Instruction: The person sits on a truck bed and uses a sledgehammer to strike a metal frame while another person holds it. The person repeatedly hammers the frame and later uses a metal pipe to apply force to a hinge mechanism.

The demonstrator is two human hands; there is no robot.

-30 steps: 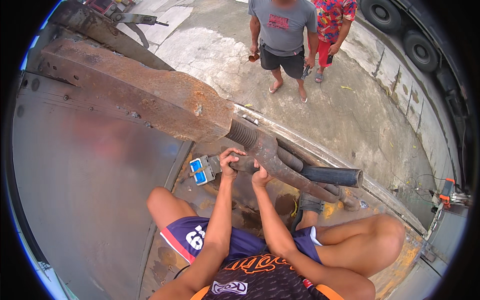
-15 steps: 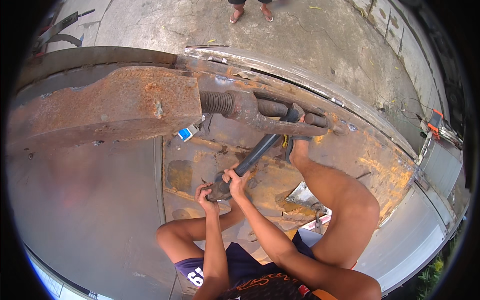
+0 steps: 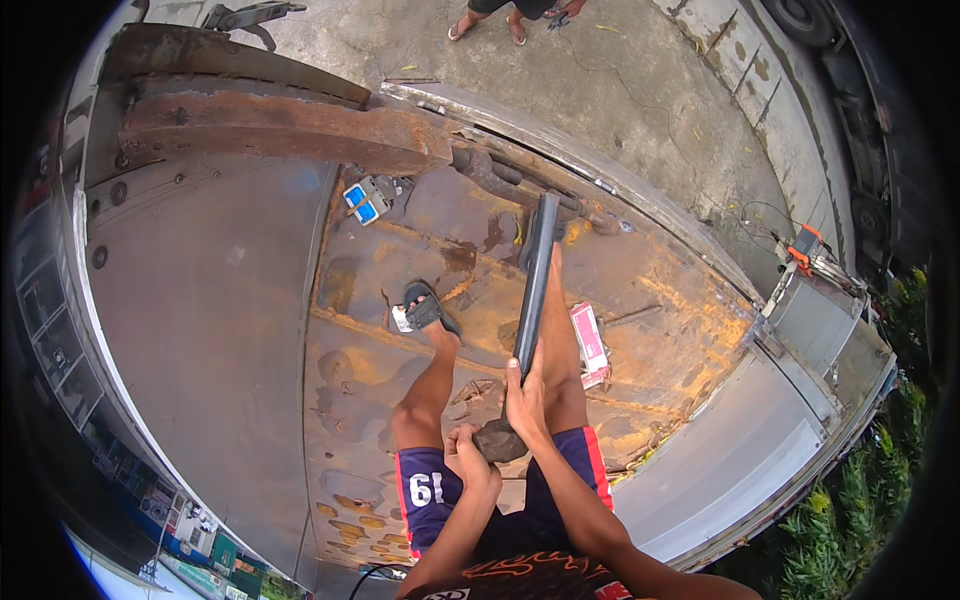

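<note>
My right hand wraps round the black tubular handle of a sledgehammer, close to its blocky dark head. Against the left side of that head, my left hand is closed with its fingers curled. The handle points away from me, over my right leg. Its far end overlaps a rusty turnbuckle in the picture; whether they touch, I cannot tell. The turnbuckle's threaded rod runs into a thick rusty beam on the left.
On the rusty, yellow-stained metal floor lie a blue-and-white box and a pink-and-white box. A raised metal edge runs along the far side. Beyond it, another person stands on concrete. An orange tool is at the right.
The sledgehammer's handle has come out of the turnbuckle's opening and swung more upright in the picture. Both hands have drawn back toward my body with it, and my view has risen.
</note>
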